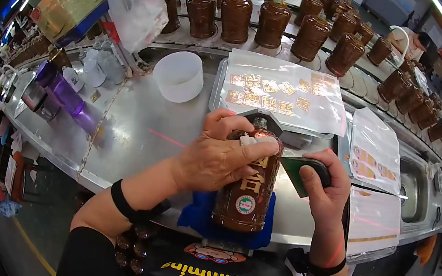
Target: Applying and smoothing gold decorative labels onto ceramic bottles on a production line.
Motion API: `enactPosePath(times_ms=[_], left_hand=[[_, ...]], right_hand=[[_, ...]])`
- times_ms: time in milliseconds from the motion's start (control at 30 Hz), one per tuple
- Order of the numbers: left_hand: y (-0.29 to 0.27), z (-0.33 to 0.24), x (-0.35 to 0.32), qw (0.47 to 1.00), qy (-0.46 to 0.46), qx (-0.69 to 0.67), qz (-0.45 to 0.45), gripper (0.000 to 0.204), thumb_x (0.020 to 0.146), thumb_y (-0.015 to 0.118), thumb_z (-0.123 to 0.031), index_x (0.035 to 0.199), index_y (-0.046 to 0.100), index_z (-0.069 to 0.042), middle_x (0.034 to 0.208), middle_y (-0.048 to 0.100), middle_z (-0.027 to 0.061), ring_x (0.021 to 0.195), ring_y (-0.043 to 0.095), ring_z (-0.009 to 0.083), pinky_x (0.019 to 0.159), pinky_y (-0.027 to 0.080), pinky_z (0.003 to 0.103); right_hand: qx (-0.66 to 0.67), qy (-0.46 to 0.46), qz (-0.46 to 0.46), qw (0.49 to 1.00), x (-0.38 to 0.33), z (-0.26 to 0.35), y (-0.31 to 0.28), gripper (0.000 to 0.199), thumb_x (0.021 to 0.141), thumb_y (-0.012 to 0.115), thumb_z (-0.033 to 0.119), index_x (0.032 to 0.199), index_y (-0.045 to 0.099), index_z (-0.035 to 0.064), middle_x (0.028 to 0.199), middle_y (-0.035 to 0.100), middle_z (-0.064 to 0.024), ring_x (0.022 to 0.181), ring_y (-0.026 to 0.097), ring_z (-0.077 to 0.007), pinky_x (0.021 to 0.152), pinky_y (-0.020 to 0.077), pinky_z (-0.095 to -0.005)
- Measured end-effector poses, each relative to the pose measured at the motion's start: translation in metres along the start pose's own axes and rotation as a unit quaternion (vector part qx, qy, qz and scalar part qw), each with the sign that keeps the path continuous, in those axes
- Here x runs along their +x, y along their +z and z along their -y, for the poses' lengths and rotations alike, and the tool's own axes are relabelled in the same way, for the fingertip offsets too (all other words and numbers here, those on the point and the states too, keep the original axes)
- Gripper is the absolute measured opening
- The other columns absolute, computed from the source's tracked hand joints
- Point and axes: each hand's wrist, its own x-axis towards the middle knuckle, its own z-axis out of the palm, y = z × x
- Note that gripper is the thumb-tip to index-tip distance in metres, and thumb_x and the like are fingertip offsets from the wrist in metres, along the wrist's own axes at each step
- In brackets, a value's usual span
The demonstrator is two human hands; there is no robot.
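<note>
A brown glass bottle [244,200] with gold lettering and a round green-and-white sticker [245,204] lies in front of me on a blue cloth [196,213], its neck pointing away. My left hand [218,152] curls over its upper left side, fingers bent. A crumpled white wad [249,141], perhaps tissue, is under those fingers against the bottle's shoulder. In my right hand [328,190] is a green scraper blade [296,174] with a dark edge, pinched between thumb and fingers. Its tip is close to the bottle's right side. Behind the neck stands a dark angular holder [275,125].
Beyond the bottle, a sheet of gold stickers [286,119] covers a metal tray. A white tub [178,77] stands left of it, a purple bottle [68,98] farther left. More label sheets [374,154] lie right, beside a sink [412,190]. Brown bottles [235,18] line the conveyor behind.
</note>
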Motion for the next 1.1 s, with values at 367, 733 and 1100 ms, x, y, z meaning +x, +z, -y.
enactPosePath(times_ms=[367,733,1100], left_hand=[[-0.005,-0.008,-0.038,0.998,0.014,0.046,-0.032,0.042,0.085,0.062,-0.031,0.125,0.06,-0.02,0.109,0.065,-0.0047,0.105,0.046,0.0205,0.104,0.025,0.044],[-0.014,0.012,-0.027,1.0,-0.002,0.012,-0.025,0.041,0.087,0.062,-0.034,0.122,0.062,-0.014,0.104,0.066,0.0004,0.103,0.047,0.024,0.1,0.028,0.045],[0.007,-0.023,-0.109,0.955,-0.218,-0.089,-0.178,0.05,0.092,0.058,-0.034,0.126,0.052,0.002,0.114,0.059,0.0155,0.108,0.044,0.0307,0.091,0.04,0.039]], right_hand=[[0.013,0.063,-0.017,0.998,0.006,-0.013,0.02,0.017,0.089,0.067,0.015,0.098,0.061,0.0011,0.078,0.06,-0.0003,0.067,0.052,-0.0045,0.059,0.0416,-0.02],[0.014,0.092,-0.058,0.994,-0.016,-0.026,0.036,0.018,0.09,0.066,0.013,0.1,0.059,0.0007,0.084,0.063,-0.001,0.072,0.055,-0.0053,0.064,0.0451,-0.0205],[0.001,0.178,-0.094,0.979,-0.068,-0.041,0.044,0.019,0.088,0.063,0.01,0.103,0.058,-0.001,0.087,0.062,-0.0048,0.077,0.055,-0.009,0.07,0.0466,-0.0245]])
